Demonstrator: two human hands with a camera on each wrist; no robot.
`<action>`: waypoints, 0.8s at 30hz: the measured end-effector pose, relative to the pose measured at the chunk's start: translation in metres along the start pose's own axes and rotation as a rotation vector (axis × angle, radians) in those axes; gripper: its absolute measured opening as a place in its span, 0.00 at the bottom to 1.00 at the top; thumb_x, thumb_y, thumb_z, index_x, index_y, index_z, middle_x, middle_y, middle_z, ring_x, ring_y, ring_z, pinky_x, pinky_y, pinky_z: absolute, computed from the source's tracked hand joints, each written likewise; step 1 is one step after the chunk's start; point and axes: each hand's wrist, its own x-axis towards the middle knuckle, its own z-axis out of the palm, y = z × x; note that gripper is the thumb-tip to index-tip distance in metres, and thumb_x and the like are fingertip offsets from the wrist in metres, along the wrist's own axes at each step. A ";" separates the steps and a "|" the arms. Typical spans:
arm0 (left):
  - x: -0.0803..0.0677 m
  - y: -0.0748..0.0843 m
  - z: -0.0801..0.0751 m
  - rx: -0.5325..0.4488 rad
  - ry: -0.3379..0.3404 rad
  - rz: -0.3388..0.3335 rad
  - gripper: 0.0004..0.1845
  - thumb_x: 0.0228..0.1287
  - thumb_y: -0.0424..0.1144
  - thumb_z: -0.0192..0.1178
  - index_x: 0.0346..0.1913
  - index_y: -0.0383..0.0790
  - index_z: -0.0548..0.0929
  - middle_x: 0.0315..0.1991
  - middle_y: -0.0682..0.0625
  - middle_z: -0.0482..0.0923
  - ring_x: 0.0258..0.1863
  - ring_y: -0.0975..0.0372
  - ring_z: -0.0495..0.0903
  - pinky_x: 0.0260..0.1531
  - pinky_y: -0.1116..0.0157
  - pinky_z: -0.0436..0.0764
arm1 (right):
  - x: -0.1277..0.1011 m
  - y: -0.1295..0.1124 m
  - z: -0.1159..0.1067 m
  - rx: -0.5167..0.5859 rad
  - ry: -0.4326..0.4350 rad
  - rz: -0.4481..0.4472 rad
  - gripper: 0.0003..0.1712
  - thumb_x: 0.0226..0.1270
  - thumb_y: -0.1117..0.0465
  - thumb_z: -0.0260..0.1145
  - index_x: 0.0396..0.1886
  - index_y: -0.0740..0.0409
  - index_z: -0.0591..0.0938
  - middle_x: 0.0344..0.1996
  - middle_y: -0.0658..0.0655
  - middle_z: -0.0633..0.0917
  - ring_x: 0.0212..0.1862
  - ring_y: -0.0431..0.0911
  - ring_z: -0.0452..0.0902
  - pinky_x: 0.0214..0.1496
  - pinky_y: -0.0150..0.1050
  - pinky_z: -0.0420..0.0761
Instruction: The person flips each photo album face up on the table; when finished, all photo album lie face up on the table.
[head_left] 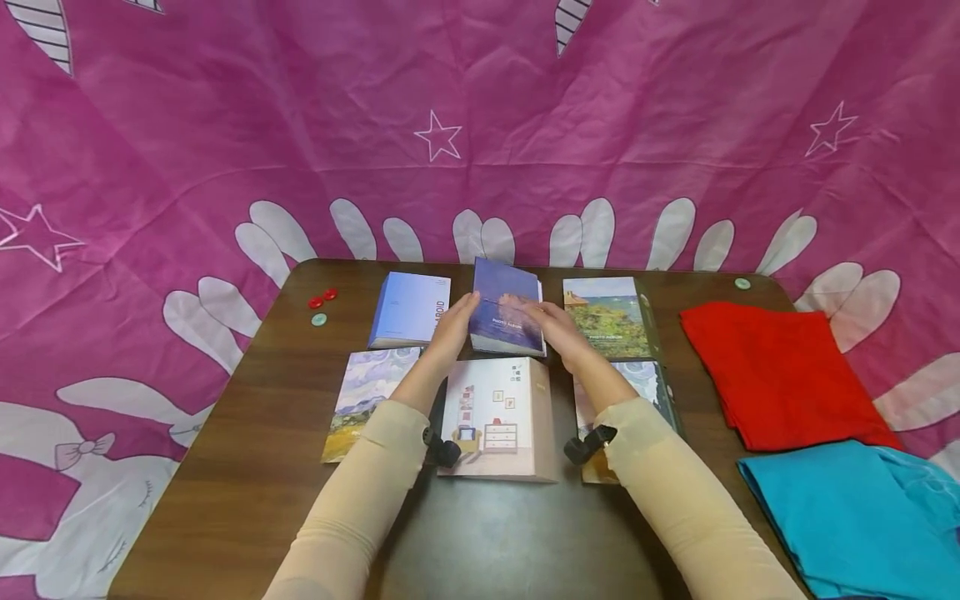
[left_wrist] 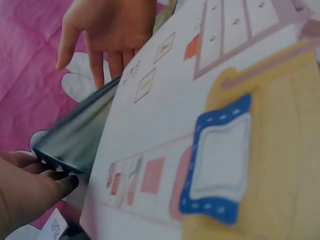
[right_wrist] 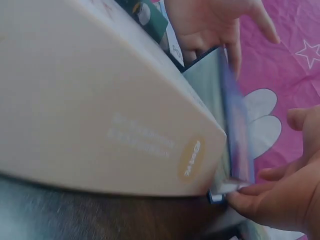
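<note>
Backdrop cloth (head_left: 225, 125): magenta pink, white outlined stars and white petal shapes.
Table (head_left: 247, 467): dark brown wood.
Held album (head_left: 506, 312): deep blue-violet cover with white lettering.
Near album (head_left: 495, 417): pale cream, pastel room drawing with yellow armchair.
Left album (head_left: 411, 308): light blue.
Folded cloths: red cloth (head_left: 780, 375); turquoise cloth (head_left: 855, 517).
Buttons (head_left: 322, 298): two red, one mint green.
Sleeves (head_left: 360, 492): cream beige.
</note>
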 end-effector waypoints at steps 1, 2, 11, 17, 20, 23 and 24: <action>0.001 -0.001 0.000 0.012 -0.019 -0.012 0.43 0.74 0.68 0.43 0.81 0.45 0.56 0.81 0.48 0.52 0.80 0.52 0.49 0.77 0.49 0.48 | -0.001 0.000 -0.001 -0.025 0.004 -0.003 0.37 0.78 0.41 0.54 0.76 0.57 0.65 0.77 0.61 0.61 0.77 0.60 0.54 0.75 0.63 0.54; 0.002 -0.002 0.001 0.030 -0.036 -0.021 0.42 0.74 0.68 0.42 0.81 0.45 0.56 0.81 0.48 0.50 0.80 0.52 0.47 0.77 0.48 0.46 | -0.002 0.001 -0.002 -0.043 0.004 -0.005 0.38 0.78 0.41 0.54 0.77 0.57 0.64 0.78 0.62 0.60 0.77 0.60 0.53 0.75 0.63 0.54; 0.000 -0.009 0.001 0.070 -0.053 -0.019 0.43 0.74 0.65 0.48 0.80 0.40 0.57 0.80 0.45 0.52 0.79 0.51 0.50 0.76 0.49 0.52 | -0.006 0.002 -0.002 -0.103 -0.001 0.000 0.42 0.78 0.41 0.54 0.79 0.61 0.58 0.79 0.65 0.57 0.79 0.59 0.49 0.77 0.59 0.55; -0.002 -0.011 -0.002 0.143 0.011 0.010 0.42 0.74 0.62 0.50 0.78 0.35 0.61 0.79 0.41 0.54 0.79 0.47 0.51 0.76 0.49 0.53 | -0.006 0.001 -0.006 -0.063 -0.001 0.030 0.42 0.78 0.42 0.54 0.80 0.60 0.56 0.79 0.63 0.55 0.79 0.58 0.49 0.77 0.59 0.53; -0.003 -0.005 0.001 0.240 0.079 0.068 0.40 0.75 0.59 0.51 0.77 0.34 0.62 0.80 0.40 0.50 0.79 0.46 0.49 0.77 0.49 0.50 | -0.010 -0.003 -0.013 -0.037 0.018 0.032 0.42 0.78 0.42 0.54 0.81 0.59 0.55 0.80 0.61 0.56 0.79 0.59 0.50 0.78 0.59 0.52; -0.005 0.003 0.008 0.291 0.130 0.145 0.37 0.76 0.56 0.52 0.76 0.35 0.63 0.80 0.39 0.51 0.78 0.45 0.51 0.76 0.47 0.52 | -0.015 -0.008 -0.022 0.006 0.053 -0.003 0.42 0.78 0.42 0.55 0.81 0.59 0.56 0.79 0.60 0.58 0.78 0.57 0.53 0.78 0.55 0.54; -0.006 0.006 0.011 0.298 0.133 0.172 0.36 0.76 0.56 0.52 0.76 0.36 0.64 0.79 0.40 0.52 0.78 0.45 0.52 0.75 0.46 0.53 | -0.018 -0.009 -0.025 0.028 0.067 -0.017 0.42 0.78 0.42 0.55 0.81 0.58 0.56 0.79 0.60 0.59 0.78 0.57 0.54 0.78 0.54 0.56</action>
